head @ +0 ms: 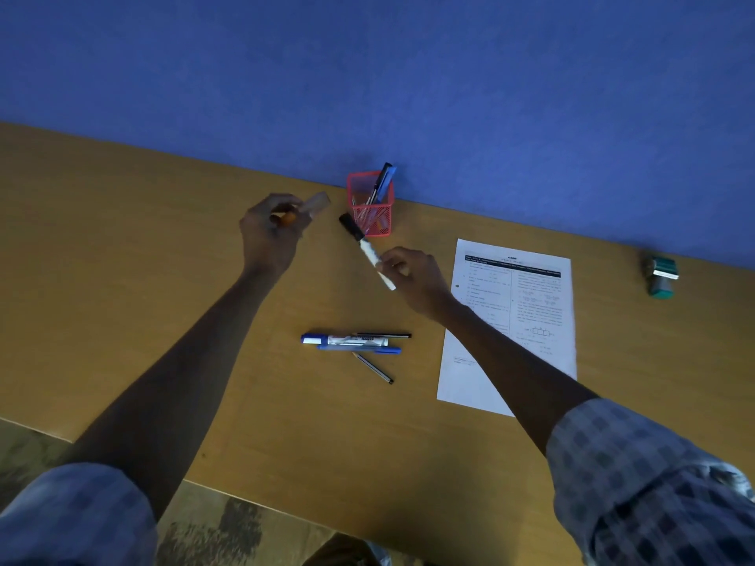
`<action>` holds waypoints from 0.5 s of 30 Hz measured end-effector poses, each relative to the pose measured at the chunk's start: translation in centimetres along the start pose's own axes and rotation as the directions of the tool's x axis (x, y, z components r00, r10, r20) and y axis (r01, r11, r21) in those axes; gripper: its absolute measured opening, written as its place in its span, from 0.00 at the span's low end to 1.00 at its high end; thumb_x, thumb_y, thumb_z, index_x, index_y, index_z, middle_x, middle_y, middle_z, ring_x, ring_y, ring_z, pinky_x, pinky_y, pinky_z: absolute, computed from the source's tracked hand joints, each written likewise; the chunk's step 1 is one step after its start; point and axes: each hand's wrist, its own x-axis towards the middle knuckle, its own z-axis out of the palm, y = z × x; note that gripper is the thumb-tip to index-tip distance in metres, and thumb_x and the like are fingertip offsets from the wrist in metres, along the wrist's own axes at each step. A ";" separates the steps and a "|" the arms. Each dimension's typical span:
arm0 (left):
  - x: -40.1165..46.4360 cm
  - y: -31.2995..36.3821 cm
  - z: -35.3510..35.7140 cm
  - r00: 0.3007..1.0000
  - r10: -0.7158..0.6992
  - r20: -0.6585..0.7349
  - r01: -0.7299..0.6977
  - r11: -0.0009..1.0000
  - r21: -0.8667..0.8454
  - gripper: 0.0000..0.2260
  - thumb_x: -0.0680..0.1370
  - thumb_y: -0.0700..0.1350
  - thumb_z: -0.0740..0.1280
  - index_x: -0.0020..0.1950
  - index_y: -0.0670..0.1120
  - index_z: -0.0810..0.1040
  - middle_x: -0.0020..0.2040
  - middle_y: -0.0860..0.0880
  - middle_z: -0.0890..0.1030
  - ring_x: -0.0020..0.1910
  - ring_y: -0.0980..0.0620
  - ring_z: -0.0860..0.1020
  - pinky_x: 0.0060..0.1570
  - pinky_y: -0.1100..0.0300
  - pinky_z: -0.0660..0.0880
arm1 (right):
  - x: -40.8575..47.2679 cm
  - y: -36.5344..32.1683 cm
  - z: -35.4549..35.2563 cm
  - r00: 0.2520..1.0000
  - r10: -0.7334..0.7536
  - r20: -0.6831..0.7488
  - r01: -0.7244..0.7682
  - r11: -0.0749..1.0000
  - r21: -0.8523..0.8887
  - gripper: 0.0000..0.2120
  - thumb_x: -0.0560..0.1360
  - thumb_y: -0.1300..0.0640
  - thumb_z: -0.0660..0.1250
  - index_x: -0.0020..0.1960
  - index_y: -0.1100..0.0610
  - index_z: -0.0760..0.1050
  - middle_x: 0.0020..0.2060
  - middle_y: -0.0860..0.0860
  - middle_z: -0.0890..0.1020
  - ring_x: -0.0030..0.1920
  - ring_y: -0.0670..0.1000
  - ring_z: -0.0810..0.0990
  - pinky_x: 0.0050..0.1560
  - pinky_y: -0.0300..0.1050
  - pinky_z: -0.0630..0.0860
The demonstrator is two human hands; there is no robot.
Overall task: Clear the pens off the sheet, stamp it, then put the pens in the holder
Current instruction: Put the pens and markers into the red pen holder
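Observation:
A red mesh pen holder (pixel 371 206) stands against the blue wall with several pens in it. My right hand (pixel 412 279) grips a white marker with a black cap (pixel 365 246), its cap tilted up toward the holder. My left hand (pixel 271 234) holds an orange pen with a clear cap (pixel 304 210), left of the holder. On the table lie a blue-and-white marker (pixel 347 341), a blue pen (pixel 359 350) and two thin black pens (pixel 374 367). The printed sheet (pixel 531 320) lies to the right, with no pens on it.
A green stamp (pixel 661 276) rests on its side at the far right of the wooden table (pixel 122 259). The table's near edge runs diagonally at the bottom left, with patterned floor below it. My forearm crosses the sheet's lower left corner.

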 end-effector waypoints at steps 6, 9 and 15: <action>3.1 2.4 2.3 0.999 -0.002 -0.041 0.002 1.000 -0.009 0.10 0.66 0.41 0.76 0.45 0.45 0.81 0.38 0.55 0.79 0.38 0.57 0.78 0.41 0.68 0.74 | 3.0 -1.3 -2.7 0.959 0.053 -0.278 -0.057 0.998 -0.006 0.10 0.76 0.51 0.67 0.50 0.57 0.80 0.44 0.50 0.85 0.42 0.49 0.82 0.45 0.49 0.81; 4.5 2.9 3.7 1.000 0.028 0.010 -0.029 0.997 0.074 0.10 0.68 0.40 0.75 0.49 0.42 0.82 0.43 0.50 0.81 0.42 0.55 0.78 0.41 0.73 0.72 | 4.5 -1.8 -4.2 0.936 0.006 -0.353 -0.034 0.997 -0.073 0.09 0.75 0.55 0.68 0.50 0.59 0.80 0.44 0.54 0.84 0.43 0.54 0.81 0.44 0.51 0.79; 5.6 4.6 6.1 0.985 0.097 0.142 -0.130 0.961 0.245 0.14 0.73 0.35 0.68 0.58 0.38 0.80 0.54 0.41 0.83 0.52 0.51 0.78 0.50 0.63 0.73 | 7.2 -2.3 -5.9 0.940 -0.046 -0.337 -0.016 0.983 -0.180 0.10 0.75 0.58 0.67 0.55 0.60 0.80 0.51 0.57 0.80 0.48 0.55 0.81 0.49 0.49 0.77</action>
